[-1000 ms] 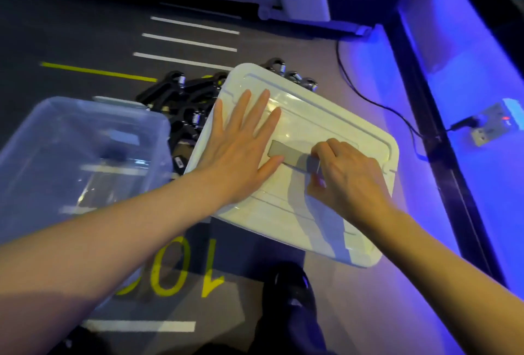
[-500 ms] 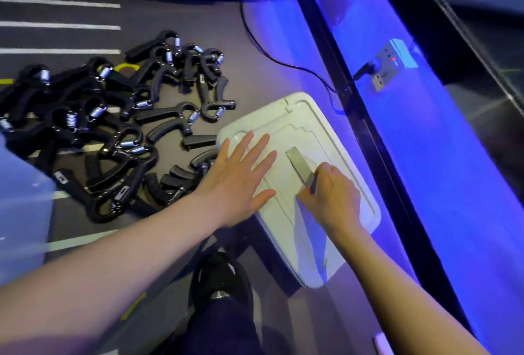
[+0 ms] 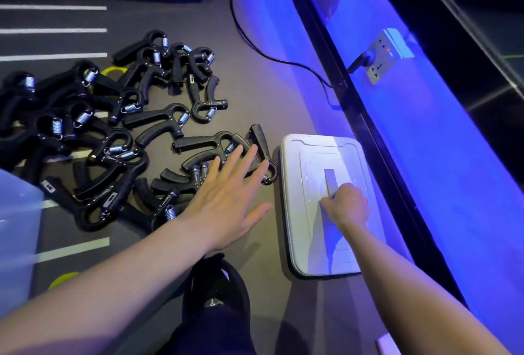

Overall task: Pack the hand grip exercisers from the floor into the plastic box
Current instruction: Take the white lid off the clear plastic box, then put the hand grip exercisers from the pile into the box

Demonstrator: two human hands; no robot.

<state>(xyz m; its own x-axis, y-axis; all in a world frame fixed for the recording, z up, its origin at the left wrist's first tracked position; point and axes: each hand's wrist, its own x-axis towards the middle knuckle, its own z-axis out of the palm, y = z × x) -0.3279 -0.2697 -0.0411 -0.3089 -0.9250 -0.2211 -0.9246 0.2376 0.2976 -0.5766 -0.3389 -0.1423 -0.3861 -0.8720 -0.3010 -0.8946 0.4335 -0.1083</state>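
Several black hand grip exercisers [image 3: 113, 133] with steel springs lie heaped on the dark floor at centre left. The clear plastic box [image 3: 17, 229] shows only a corner at the left edge. Its white lid [image 3: 309, 212] lies flat on the floor at the right, beside the wall. My right hand [image 3: 347, 205] rests on the lid with fingers curled round the grey handle [image 3: 330, 181] in its middle. My left hand [image 3: 229, 198] hovers with fingers spread straight above the nearest exercisers, holding nothing.
A black cable [image 3: 272, 56] runs over the floor to a wall socket [image 3: 382, 56] on the blue-lit wall at the right. White lines [image 3: 54, 31] mark the floor at the top left. My dark shoe [image 3: 215, 292] stands at the bottom centre.
My right hand has carried the lid to the right and set it flat by the wall. My left hand has come off the lid and moved left over the exercisers.
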